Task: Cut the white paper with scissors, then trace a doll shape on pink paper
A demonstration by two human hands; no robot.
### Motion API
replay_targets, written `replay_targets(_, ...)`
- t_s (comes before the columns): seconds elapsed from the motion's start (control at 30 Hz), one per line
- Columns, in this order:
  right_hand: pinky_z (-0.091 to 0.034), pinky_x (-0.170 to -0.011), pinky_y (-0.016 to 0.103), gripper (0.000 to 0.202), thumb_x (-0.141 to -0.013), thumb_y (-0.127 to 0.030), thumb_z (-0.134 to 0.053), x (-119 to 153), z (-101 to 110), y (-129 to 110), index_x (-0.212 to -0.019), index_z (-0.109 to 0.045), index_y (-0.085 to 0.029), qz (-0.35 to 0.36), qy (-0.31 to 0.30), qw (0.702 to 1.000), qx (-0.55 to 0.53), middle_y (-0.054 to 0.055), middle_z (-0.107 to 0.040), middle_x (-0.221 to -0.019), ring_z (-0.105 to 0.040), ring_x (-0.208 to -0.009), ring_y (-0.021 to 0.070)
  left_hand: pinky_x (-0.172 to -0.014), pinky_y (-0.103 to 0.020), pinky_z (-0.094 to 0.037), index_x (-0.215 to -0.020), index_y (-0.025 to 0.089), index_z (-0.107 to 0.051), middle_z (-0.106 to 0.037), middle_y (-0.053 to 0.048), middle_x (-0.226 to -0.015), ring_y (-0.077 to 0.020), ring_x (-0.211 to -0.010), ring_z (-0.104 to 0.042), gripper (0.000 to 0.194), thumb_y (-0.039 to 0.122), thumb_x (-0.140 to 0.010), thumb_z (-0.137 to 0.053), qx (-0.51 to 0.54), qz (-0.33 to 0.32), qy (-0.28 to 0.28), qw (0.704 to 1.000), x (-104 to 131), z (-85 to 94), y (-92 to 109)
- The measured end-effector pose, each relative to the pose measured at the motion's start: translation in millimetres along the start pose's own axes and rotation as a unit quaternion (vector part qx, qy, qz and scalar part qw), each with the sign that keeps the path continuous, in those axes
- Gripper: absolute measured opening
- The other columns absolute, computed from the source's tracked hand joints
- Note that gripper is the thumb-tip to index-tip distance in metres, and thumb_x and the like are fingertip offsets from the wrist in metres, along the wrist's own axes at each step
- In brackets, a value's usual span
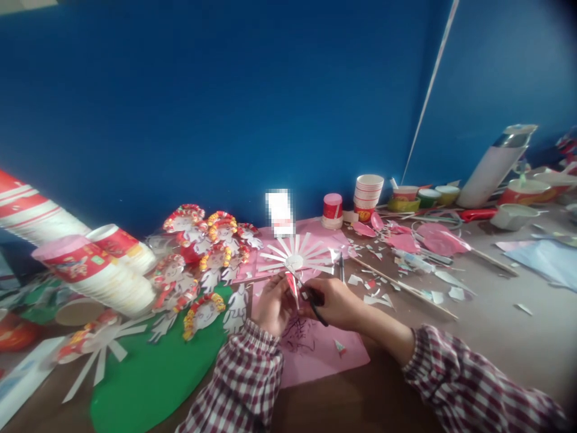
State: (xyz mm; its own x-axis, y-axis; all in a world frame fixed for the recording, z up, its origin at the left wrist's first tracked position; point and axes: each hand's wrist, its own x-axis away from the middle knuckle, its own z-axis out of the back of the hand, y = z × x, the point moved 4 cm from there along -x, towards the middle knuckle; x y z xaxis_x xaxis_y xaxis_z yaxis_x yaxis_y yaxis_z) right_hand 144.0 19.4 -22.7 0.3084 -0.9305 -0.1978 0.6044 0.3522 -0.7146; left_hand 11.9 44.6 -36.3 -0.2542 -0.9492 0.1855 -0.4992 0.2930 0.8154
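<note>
A paper cup cut into white strips (294, 262) fans out around its round base in front of me. My left hand (273, 305) is closed on the near side of it, where a red and white strip points toward me. My right hand (336, 300) grips a pair of scissors (319, 310) with dark handles. The blades reach up and left to that strip, close to the left fingertips. Beneath both hands lies a pink sheet (324, 361) with dark scribbles and a small paper scrap.
Paper figures with red and yellow frills (219, 255) crowd the left, beside a green sheet (157, 373) and stacked paper cups (99, 270). Paper scraps (378, 300), a thin stick (406, 288) and pink pieces (437, 239) lie right. A thermos (496, 165) leans near the blue wall (225, 108).
</note>
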Motion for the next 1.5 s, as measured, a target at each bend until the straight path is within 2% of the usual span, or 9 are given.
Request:
replay_targets(0.13, -0.027, -0.049, 0.02, 0.024, -0.071, -0.036, -0.064, 1.6, -2.3, -1.5, -0.064, -0.051, -0.017, -0.002, 0.034, 0.999, 0.039, -0.004, -0.047, -0.056, -0.035, -0.051, 0.0082, -0.045, -0.02, -0.041, -0.074, 0.016, -0.056, -0.056, 0.004, -0.058, -0.0089, -0.049, -0.053, 0.026, 0.026, -0.061, -0.075, -0.012, 0.005, 0.014, 1.0, -1.1, 2.6, -3.5)
replay_targets(0.27, -0.026, -0.049, 0.02, 0.018, -0.073, -0.031, -0.06, 2.7, -2.3, -0.6, -0.065, -0.051, -0.018, -0.007, 0.041, 0.997, 0.069, -0.003, -0.05, -0.056, -0.035, -0.051, 0.0088, -0.046, -0.019, -0.041, -0.081, 0.016, -0.058, -0.058, 0.004, -0.06, -0.0082, -0.05, -0.053, 0.028, 0.02, -0.059, -0.076, 0.032, 0.015, 0.008, 0.999, -1.9, 3.6, -6.7)
replay_targets(0.37, -0.026, -0.05, 0.021, 0.012, -0.074, -0.029, -0.057, 3.3, -2.0, 0.2, -0.068, -0.053, -0.019, -0.01, 0.048, 0.993, 0.106, -0.001, -0.055, -0.059, -0.04, -0.052, 0.0097, -0.05, -0.018, -0.043, -0.083, 0.017, -0.059, -0.06, 0.004, -0.063, -0.0077, -0.053, -0.054, 0.029, 0.016, -0.059, -0.076, 0.053, 0.017, -0.003, 0.998, -2.5, 2.9, -7.5)
replay_targets(0.6, -0.022, -0.05, 0.023, 0.01, -0.075, -0.03, -0.052, 4.0, 0.7, -1.2, -0.078, -0.057, -0.021, -0.032, 0.061, 0.98, 0.185, -0.001, -0.06, -0.064, -0.049, -0.054, 0.0112, -0.046, -0.018, -0.04, -0.078, 0.016, -0.059, -0.059, 0.004, -0.06, -0.0078, -0.051, -0.052, 0.029, 0.019, -0.057, -0.079, 0.04, 0.002, -0.001, 0.999, -3.0, -1.0, -8.2)
replay_targets(1.13, -0.021, -0.049, 0.022, 0.008, -0.074, -0.027, -0.054, 4.4, -0.7, 0.5, -0.071, -0.053, -0.02, -0.027, 0.057, 0.984, 0.168, -0.001, -0.06, -0.062, -0.047, -0.053, 0.0103, -0.045, -0.021, -0.041, -0.076, 0.017, -0.058, -0.061, 0.004, -0.061, -0.0099, -0.05, -0.055, 0.029, 0.017, -0.055, -0.079, 0.057, 0.007, 0.011, 0.998, 0.9, -6.2, -11.9)
replay_targets(1.5, -0.02, -0.049, 0.022, 0.018, -0.078, -0.033, -0.055, 4.3, -1.8, -0.8, -0.067, -0.051, -0.019, -0.021, 0.072, 0.985, 0.156, -0.001, -0.058, -0.059, -0.043, -0.051, 0.009, -0.045, -0.021, -0.041, -0.076, 0.016, -0.059, -0.061, 0.003, -0.061, -0.0097, -0.05, -0.054, 0.03, 0.017, -0.054, -0.08, 0.069, 0.01, 0.006, 0.998, 1.5, -6.5, -12.3)
